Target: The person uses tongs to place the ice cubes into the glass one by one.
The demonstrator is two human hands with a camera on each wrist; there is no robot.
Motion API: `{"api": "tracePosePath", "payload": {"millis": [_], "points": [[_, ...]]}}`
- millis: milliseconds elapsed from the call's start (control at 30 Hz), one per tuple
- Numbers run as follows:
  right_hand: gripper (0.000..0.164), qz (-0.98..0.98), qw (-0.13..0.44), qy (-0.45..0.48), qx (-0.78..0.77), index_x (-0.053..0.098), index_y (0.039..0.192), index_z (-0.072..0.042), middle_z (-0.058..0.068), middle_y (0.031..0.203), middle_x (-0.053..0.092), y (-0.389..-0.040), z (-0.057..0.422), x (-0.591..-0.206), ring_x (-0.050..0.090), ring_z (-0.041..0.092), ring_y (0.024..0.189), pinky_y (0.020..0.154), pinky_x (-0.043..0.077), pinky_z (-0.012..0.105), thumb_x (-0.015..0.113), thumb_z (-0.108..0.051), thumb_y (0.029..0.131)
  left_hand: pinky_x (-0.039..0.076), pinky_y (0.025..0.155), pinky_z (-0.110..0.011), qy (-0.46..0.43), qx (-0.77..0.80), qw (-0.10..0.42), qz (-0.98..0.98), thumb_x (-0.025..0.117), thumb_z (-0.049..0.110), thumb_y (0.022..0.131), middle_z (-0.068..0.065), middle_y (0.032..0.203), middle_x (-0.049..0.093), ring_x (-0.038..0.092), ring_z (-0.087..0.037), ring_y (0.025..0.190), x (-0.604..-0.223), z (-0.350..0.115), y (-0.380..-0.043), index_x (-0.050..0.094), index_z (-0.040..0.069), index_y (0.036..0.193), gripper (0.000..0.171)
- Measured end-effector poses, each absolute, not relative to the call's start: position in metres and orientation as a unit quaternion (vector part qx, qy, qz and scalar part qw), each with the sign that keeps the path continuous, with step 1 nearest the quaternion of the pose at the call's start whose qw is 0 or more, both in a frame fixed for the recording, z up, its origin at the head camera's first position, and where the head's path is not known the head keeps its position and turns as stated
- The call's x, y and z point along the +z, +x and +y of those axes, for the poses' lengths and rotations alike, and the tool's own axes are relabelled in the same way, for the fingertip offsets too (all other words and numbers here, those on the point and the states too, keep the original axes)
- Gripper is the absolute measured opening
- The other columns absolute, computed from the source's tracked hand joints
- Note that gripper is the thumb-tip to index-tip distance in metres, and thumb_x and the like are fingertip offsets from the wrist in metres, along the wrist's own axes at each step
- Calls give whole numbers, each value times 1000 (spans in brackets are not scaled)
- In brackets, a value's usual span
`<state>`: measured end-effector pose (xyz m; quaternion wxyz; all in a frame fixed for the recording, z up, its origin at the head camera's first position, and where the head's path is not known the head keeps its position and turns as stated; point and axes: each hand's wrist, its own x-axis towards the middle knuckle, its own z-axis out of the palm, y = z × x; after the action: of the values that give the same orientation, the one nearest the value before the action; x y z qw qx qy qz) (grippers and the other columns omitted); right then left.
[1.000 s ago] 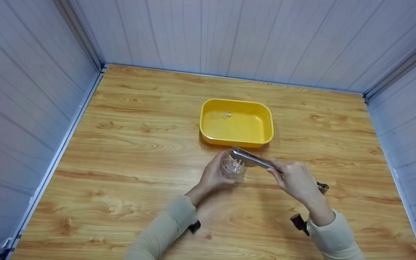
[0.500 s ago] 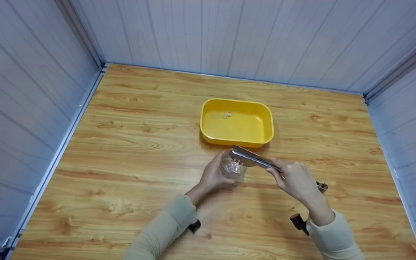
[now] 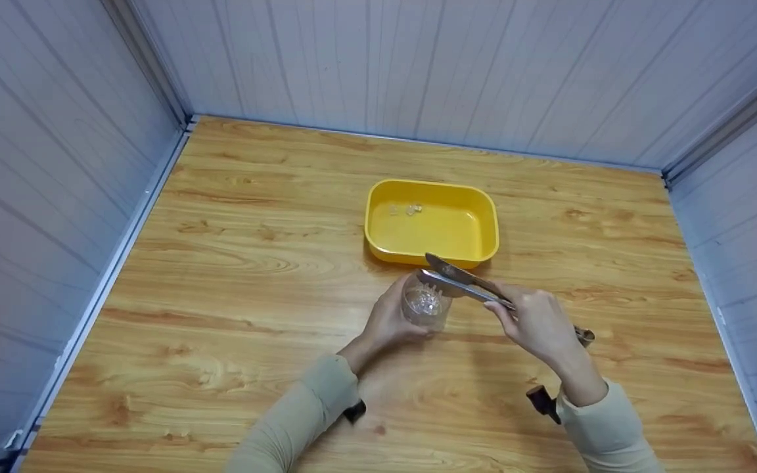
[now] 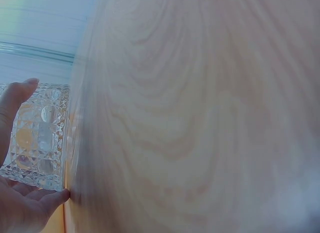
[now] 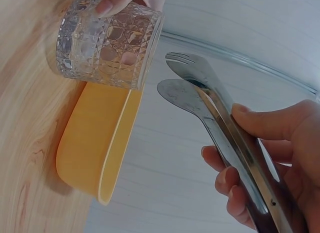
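My left hand [image 3: 391,316] grips a clear, patterned glass [image 5: 107,45] on the wooden table, its thumb and fingers wrapped round the sides. Clear pieces show inside it from the head view. Metal tongs [image 3: 460,282], one arm ending in fork-like tines and the other in a flat rounded blade, are held in my right hand [image 3: 541,328]. Their tips stand slightly apart over the glass's rim, and nothing shows between them in the right wrist view. Behind the glass sits a yellow rectangular tub [image 3: 431,236] with several small clear pieces [image 3: 411,209] at its back left.
White panel walls [image 3: 365,66] enclose the wooden table [image 3: 234,276] at the back and both sides. A black wrist-worn piece [image 3: 354,412] shows under the left sleeve, and another dark one [image 3: 543,402] beside the right sleeve.
The tongs' arms have spread apart, the upper tip rising toward the tub. The left hand and glass have stayed in place.
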<state>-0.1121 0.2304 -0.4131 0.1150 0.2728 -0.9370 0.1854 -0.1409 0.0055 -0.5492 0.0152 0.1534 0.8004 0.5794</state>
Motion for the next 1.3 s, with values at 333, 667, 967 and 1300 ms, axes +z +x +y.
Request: {"api": "tracePosePath", "payload": {"millis": [333, 667, 967, 1300], "points": [[29, -935, 125, 267, 197, 62, 105, -5, 3, 70, 61, -120, 229, -412, 41, 8, 44, 41, 37, 24, 66, -16, 79, 29, 101, -32, 154, 581, 13, 799, 84, 14, 49, -3, 129, 45, 40, -17, 117, -550, 5, -141, 34, 10, 133, 98], [33, -931, 140, 264, 208, 61, 107, -5, 9, 85, 66, -130, 226, -416, 54, 15, 53, 46, 46, 32, 68, -18, 77, 31, 99, -28, 158, 582, 10, 797, 85, 19, 48, -1, 127, 46, 41, -13, 116, -551, 6, -142, 34, 8, 132, 99], [38, -939, 131, 242, 206, 59, 109, 1, 15, 87, 65, -140, 223, -417, 56, 22, 55, 49, 49, 37, 67, -20, 78, 31, 99, -28, 158, 593, 7, 790, 85, 16, 47, 0, 126, 47, 41, -13, 116, -553, 6, -142, 36, 9, 131, 98], [37, -946, 120, 225, 202, 59, 106, 3, 17, 91, 65, -154, 218, -418, 62, 30, 72, 58, 51, 43, 67, -20, 78, 31, 99, -29, 159, 598, 1, 786, 85, 16, 46, 0, 126, 47, 42, -13, 116, -551, 6, -142, 36, 10, 131, 98]]}}
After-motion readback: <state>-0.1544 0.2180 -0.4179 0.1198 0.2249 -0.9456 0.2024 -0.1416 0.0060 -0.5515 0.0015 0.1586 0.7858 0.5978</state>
